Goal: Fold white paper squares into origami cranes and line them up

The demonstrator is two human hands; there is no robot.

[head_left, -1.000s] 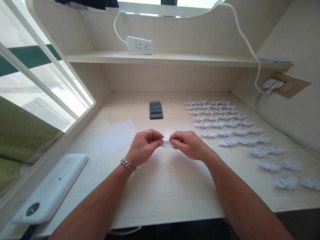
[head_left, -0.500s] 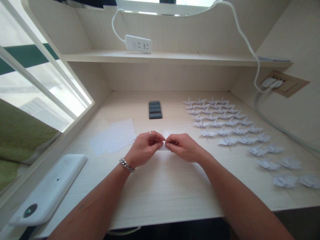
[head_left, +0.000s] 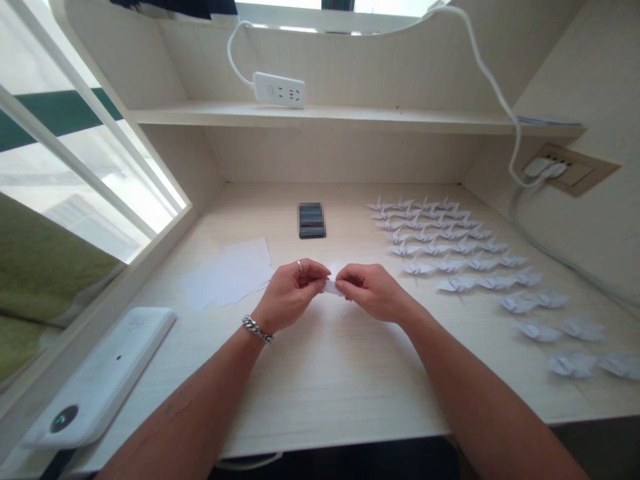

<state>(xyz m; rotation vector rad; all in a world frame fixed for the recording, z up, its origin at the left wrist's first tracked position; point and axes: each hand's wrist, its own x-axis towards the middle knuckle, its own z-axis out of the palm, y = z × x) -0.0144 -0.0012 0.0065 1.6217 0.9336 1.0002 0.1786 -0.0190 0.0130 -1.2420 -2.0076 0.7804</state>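
A small folded piece of white paper (head_left: 331,288) is pinched between my two hands, just above the desk. My left hand (head_left: 290,293), with a ring and a chain bracelet, grips its left end between thumb and fingers. Its right end is in the closed fingers of my right hand (head_left: 371,291). My fingers hide much of the fold, so its full shape does not show. Left of my left hand lie flat sheets of white paper (head_left: 230,272), overlapping. Several rows of folded paper cranes (head_left: 440,233) stand on the right side of the desk.
A dark, blurred rectangular object (head_left: 312,220) lies behind my hands. At the left edge is a long white device (head_left: 103,377). A white power strip (head_left: 279,90) rests on the shelf (head_left: 350,119), and a white cable (head_left: 493,80) runs to the wall socket (head_left: 575,171).
My right hand has shifted slightly right, and the fingertips of both hands are farther apart. More of the folded paper shows between them.
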